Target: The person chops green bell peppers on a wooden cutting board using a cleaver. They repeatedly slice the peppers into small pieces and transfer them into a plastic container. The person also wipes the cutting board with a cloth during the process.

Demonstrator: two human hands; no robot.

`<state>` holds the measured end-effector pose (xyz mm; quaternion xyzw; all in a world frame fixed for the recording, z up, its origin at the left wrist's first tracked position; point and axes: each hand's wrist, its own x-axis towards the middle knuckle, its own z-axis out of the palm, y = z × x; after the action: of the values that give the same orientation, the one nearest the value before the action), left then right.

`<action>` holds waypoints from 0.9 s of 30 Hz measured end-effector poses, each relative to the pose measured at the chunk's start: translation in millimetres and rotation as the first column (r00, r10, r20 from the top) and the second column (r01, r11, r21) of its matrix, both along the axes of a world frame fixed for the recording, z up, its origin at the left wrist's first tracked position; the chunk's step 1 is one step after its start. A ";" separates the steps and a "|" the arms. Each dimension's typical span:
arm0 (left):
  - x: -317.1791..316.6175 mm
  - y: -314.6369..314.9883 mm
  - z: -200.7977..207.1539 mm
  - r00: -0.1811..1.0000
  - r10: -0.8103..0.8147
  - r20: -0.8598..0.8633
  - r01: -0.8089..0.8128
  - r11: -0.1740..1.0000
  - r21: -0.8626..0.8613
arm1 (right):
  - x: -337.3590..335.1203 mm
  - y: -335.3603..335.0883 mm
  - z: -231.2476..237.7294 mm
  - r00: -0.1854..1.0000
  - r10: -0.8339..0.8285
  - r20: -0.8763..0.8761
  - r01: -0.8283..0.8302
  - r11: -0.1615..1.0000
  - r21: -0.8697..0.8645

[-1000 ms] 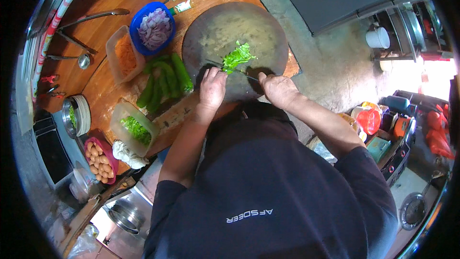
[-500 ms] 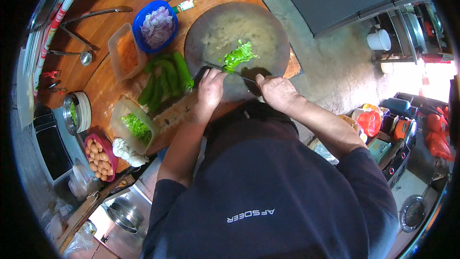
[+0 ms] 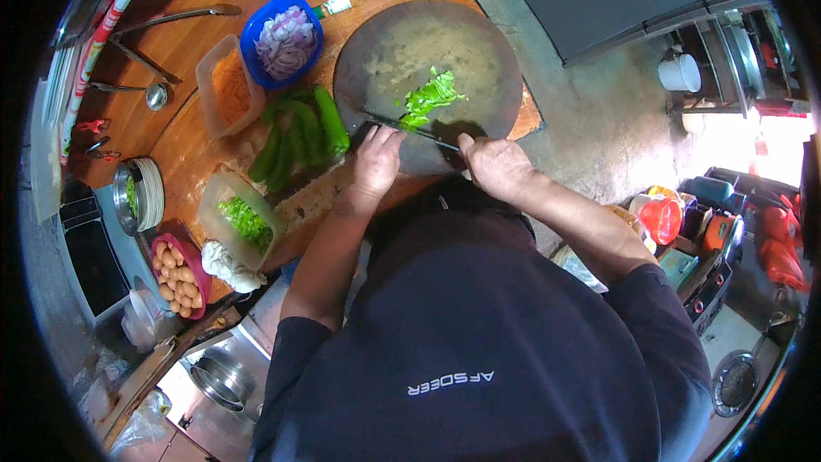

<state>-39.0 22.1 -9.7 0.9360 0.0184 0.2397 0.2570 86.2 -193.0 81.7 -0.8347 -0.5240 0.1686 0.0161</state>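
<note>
Chopped greens (image 3: 430,98) lie along the knife (image 3: 438,139), whose handle the right hand (image 3: 498,164) grasps; the left hand (image 3: 379,158) is at the blade, its grip impossible to tell. Beneath is a round board (image 3: 428,38); to its left, long green vegetables (image 3: 295,137) and a blue bowl (image 3: 253,57) of sliced onion (image 3: 286,41).

Dark navy shirt (image 3: 496,299), short sleeves (image 3: 654,308), small white lettering (image 3: 451,383)
</note>
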 end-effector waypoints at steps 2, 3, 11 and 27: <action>0.9 1.9 -0.4 1.000 -0.002 0.003 0.002 1.000 -0.002 | -1.0 0.3 -8.1 1.000 0.001 0.011 -0.001 0.999 -0.035; -1.7 3.4 -1.3 1.000 0.002 0.002 -0.002 1.000 -0.010 | 2.1 2.9 -11.1 1.000 0.011 0.026 -0.009 0.998 -0.055; -5.6 2.2 -3.3 0.999 -0.019 -0.036 0.018 1.000 -0.019 | 4.4 9.4 3.4 0.998 -0.002 -0.068 -0.005 0.994 -0.112; -13.6 10.4 -6.1 0.998 -0.033 -0.057 0.031 0.999 -0.028 | 5.6 6.1 -3.3 0.978 -0.080 -0.193 0.056 0.990 -0.126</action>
<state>-52.6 32.6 -15.8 0.9392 0.0140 0.2083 0.2728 91.8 -186.9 78.4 -0.8307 -0.4799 0.2813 0.0234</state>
